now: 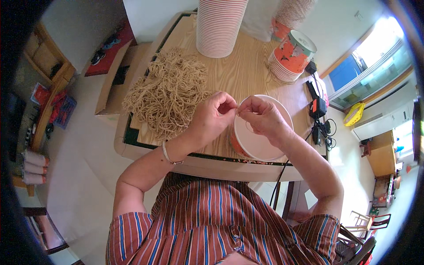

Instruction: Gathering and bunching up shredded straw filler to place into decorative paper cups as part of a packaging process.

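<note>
Tan cord [165,92] lies in a loose, tangled heap on the wood-grained counter [240,57], just beside the left hand [216,115]. That hand's thumb and forefinger are bent together in a pinch, meeting the pinched fingertips of the right hand [263,117]; whatever they grip is too small to make out. Under the right hand stands a round paper tub [269,148], white inside with an orange side, near the counter's front edge. Behind are a tall stack of nested tubs [221,28] and, farther right, a shorter stack topped by an orange-and-green tub [293,53]. Black cables [319,128] lie along the right edge.
</note>
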A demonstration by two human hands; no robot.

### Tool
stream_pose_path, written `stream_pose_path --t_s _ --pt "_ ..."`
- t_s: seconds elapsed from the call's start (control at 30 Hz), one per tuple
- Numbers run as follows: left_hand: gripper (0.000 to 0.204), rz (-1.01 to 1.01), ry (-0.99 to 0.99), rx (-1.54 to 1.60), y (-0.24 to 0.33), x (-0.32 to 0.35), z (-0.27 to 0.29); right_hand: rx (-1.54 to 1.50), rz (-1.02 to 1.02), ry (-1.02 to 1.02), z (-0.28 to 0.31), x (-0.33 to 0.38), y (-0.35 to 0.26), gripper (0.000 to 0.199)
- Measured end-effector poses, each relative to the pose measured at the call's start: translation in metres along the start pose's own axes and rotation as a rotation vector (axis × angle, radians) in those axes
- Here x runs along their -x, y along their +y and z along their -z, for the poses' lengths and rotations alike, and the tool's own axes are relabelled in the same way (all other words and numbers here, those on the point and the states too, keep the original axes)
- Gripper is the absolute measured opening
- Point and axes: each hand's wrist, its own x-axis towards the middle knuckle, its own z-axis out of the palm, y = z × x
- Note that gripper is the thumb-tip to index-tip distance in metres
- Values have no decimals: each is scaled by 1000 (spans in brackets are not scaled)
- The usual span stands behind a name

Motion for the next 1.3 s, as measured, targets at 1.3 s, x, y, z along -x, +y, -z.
stream_pose_path --t_s 1.3 --pt "7 114 -61 182 -13 -7 3 278 257 91 -3 -10 20 13"
